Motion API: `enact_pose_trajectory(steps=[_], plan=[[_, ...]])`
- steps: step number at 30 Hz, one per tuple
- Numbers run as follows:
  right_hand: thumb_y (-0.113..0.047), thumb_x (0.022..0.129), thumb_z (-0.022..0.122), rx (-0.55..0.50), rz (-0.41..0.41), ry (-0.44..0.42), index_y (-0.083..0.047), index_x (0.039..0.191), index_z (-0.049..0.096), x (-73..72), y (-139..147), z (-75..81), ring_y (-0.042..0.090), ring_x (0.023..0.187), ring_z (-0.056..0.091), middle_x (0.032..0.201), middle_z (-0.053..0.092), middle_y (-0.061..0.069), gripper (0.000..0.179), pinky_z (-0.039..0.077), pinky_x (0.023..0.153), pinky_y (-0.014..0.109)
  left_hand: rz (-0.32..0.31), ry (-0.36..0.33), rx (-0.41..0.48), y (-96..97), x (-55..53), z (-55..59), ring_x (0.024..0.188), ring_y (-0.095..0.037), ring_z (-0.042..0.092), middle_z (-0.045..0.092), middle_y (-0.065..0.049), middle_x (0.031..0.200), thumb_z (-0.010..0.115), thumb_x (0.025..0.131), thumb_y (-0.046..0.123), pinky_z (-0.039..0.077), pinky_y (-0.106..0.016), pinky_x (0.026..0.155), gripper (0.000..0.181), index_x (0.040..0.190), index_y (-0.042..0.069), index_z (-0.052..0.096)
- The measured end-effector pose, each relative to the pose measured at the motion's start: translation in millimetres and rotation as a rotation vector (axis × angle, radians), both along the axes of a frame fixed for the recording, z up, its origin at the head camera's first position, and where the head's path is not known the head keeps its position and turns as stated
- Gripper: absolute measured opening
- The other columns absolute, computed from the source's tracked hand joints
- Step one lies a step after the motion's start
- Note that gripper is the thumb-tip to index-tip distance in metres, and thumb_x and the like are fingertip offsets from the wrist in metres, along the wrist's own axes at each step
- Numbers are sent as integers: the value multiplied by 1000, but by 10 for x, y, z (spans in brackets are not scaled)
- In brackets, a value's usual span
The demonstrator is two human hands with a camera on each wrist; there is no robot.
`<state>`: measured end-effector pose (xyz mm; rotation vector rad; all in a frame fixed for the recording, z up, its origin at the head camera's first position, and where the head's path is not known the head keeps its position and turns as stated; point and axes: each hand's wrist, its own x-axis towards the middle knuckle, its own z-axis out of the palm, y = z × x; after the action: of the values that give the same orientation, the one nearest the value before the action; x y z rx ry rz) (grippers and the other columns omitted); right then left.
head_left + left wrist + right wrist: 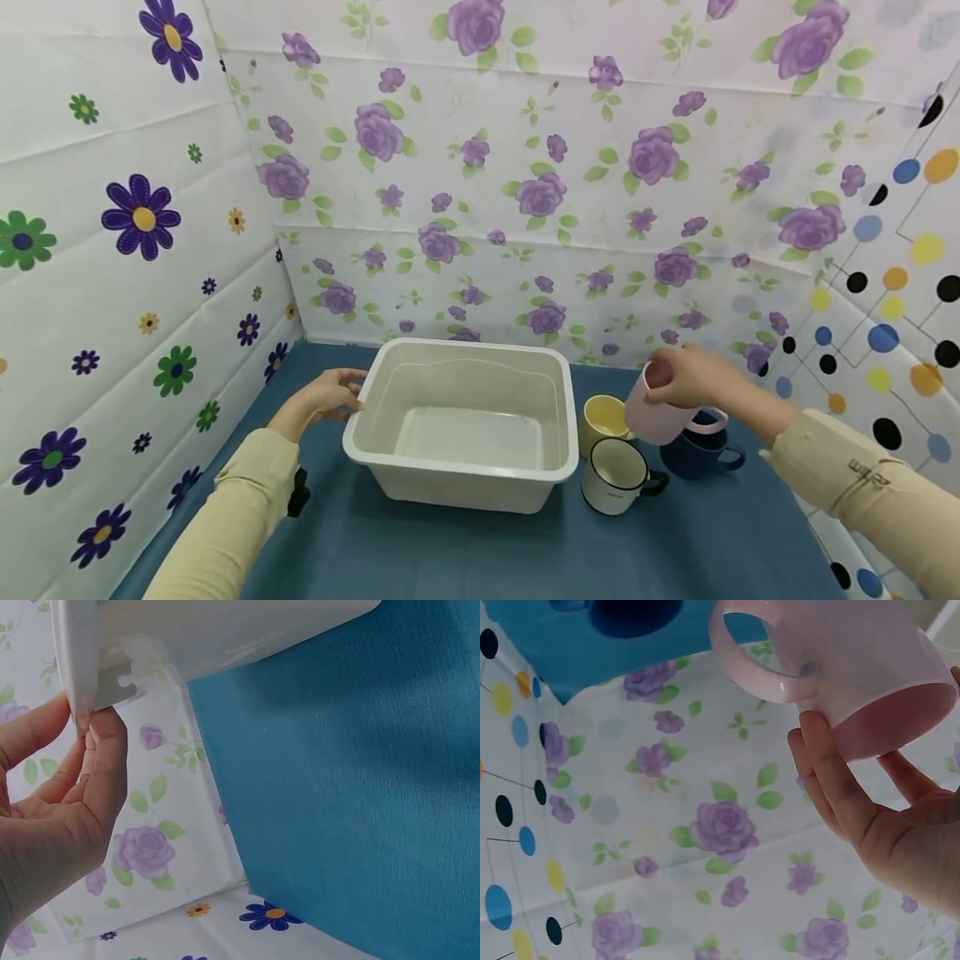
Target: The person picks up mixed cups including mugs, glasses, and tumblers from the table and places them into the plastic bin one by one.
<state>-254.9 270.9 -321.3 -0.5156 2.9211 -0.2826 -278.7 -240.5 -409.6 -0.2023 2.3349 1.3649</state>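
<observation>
A pale pink mug [651,417] hangs tilted above the table, its rim in the grip of my right hand [693,379]. In the right wrist view the pink mug [855,660] shows its handle to the left, with fingers and thumb around the rim. My left hand [330,393] pinches the left rim of a large off-white plastic basin [457,492]. The left wrist view shows thumb and fingers of the left hand [67,780] on the rim of the basin [75,667]. Inside, the basin shows only its bare bottom.
Right of the basin stand a yellow mug [602,415] and, nearer me, a white enamel mug [611,487] with a dark rim and black handle. A dark blue mug [693,458] stands behind the pink one. The blue table [450,558] ends at patterned cloth walls [480,208].
</observation>
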Motion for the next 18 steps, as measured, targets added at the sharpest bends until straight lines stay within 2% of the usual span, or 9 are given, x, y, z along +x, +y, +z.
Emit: enact_pose_trajectory(steps=[5, 11, 18], plan=[[-41, 77, 71, 14, 34, -21, 4, 125, 54, -23, -176, 121, 36, 93, 59, 108, 62, 23, 68, 52, 70, 45, -1, -2, -5, 5, -8, -7, 98, -25, 61, 47, -26, 130, 59, 86, -7, 57, -37, 76, 66, 145, -1, 30], [-42, 77, 71, 51, 31, -22, 0, 127, 54, -25, -397, 220, 42, 106, 54, 118, 58, 25, 67, 50, 80, 54, -1, -9, -4, 13, 0, -5, 99, -26, 62, 48, -26, 131, 59, 85, -7, 57, -37, 76, 67, 145, -2, 29], [-41, 77, 72, 63, 49, -10, -1, 127, 55, -21, -647, 303, 40, 106, 55, 119, 58, 24, 67, 51, 81, 52, -3, -9, 2, 9, -3, 8, 100, -27, 62, 48, -27, 131, 57, 87, -7, 57, -37, 75, 65, 145, -2, 29]])
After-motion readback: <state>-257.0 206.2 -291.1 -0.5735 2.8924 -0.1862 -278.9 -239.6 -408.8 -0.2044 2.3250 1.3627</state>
